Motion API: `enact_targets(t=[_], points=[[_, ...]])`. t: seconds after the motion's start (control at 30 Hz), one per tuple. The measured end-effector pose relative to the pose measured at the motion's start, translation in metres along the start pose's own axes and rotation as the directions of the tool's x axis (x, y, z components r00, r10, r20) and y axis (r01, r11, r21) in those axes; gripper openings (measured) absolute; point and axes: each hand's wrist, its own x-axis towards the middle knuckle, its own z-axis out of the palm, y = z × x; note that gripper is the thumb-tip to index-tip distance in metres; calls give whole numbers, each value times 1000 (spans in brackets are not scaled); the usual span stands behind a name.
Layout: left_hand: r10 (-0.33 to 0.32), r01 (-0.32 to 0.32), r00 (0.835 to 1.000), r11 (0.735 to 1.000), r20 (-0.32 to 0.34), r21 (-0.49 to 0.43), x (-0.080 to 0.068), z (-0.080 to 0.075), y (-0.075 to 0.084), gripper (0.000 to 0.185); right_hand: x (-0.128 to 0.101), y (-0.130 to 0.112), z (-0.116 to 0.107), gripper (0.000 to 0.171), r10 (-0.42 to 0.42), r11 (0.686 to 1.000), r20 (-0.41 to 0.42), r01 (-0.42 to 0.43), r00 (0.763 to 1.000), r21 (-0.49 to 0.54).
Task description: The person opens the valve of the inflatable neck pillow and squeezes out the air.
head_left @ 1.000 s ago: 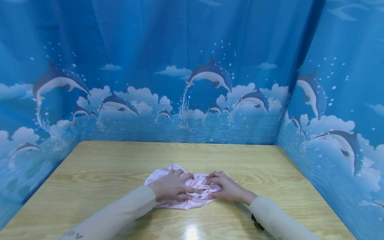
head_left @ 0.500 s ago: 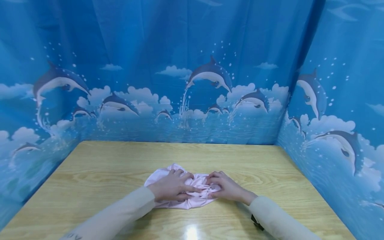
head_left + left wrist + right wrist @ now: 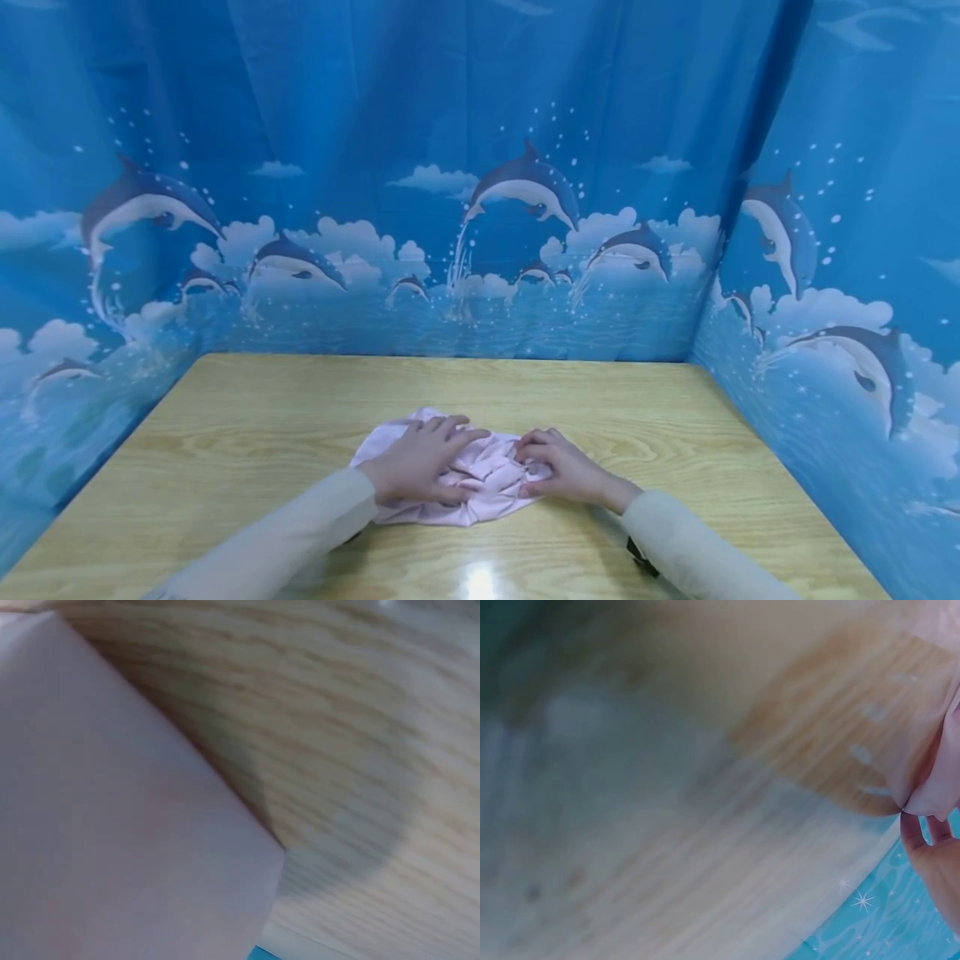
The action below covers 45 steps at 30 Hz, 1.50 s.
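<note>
A crumpled pale pink cloth (image 3: 487, 475) lies on the wooden table, gathered into folds toward its right end. My left hand (image 3: 423, 462) rests on its left part, fingers spread and fairly straight, thumb apart. At the right end, my right hand (image 3: 566, 468) pinches the gathered fabric with curled fingers. In the left wrist view a smooth pale pink surface, likely the cloth (image 3: 135, 802), fills the left side close up, and the hand is out of sight. The right wrist view catches the fingers of the right hand (image 3: 934, 859) at the fabric's edge (image 3: 937, 780).
The light wood-grain table (image 3: 285, 408) runs back to a blue curtain (image 3: 360, 125) printed with dolphins and clouds, which also closes off both sides. A dark object (image 3: 641, 557) shows under the right sleeve. Light glares off the table's front (image 3: 480, 579).
My left hand has shifted slightly left and its fingers have spread, with the cloth's left edge drawn outward and the middle folds loosened. The right hand stays in place.
</note>
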Motion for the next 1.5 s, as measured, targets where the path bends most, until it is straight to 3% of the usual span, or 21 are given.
enact_targets(t=[0.13, 0.23, 0.3, 0.37, 0.47, 0.5, 0.57, 0.63, 0.7, 0.87, 0.97, 1.23, 1.5], points=[[-106, 107, 994, 994, -33, 19, -6, -3, 1, 96, 0, 0, 0, 33, -1, 1000, 3, 1, 1000, 1], [-212, 217, 971, 976, -107, 36, -12, -3, 4, 107, 0, -1, 0, 33, -4, 1000, 3, 4, 1000, 5], [-318, 323, 936, 946, -151, 7, -15, -2, 7, 114, -1, -1, 0, 33, -1, 1000, 5, 1, 1000, 5], [-422, 422, 890, 906, -176, -38, -19, -2, 11, 121, -1, 0, 0, 33, 8, 1000, 8, -8, 1000, 5], [-553, 541, 819, 833, -156, -113, -24, -4, 17, 127, 0, -1, 0, 33, 17, 1000, 11, -17, 1000, 10], [-576, 561, 805, 817, -144, -131, -25, -5, 18, 127, 0, -1, 0, 33, 18, 1000, 11, -18, 1000, 12], [-596, 574, 793, 800, -125, -175, -26, -4, 19, 127, 0, 0, 0, 33, 19, 1000, 13, -19, 1000, 14], [-592, 562, 797, 799, -116, -214, -25, -2, 18, 123, 0, 0, 0, 33, 21, 1000, 15, -21, 1000, 15], [-570, 532, 813, 809, -113, -250, -25, 1, 18, 119, 1, 0, 0, 33, 24, 1000, 18, -25, 1000, 14], [-490, 451, 861, 859, -136, -242, -23, 13, 19, 100, 0, -1, 0, 32, 21, 1000, 14, -21, 1000, 16], [-454, 413, 875, 881, -168, -230, -22, 17, 20, 85, 0, -2, -1, 31, 19, 1000, 13, -19, 1000, 22], [-394, 324, 887, 903, -241, -281, -21, 21, 23, 59, 1, -4, -2, 31, 24, 999, 18, -24, 1000, 28], [-401, 332, 887, 898, -227, -290, -18, 22, 23, 52, 2, -4, -1, 32, 30, 999, 21, -31, 999, 21]])
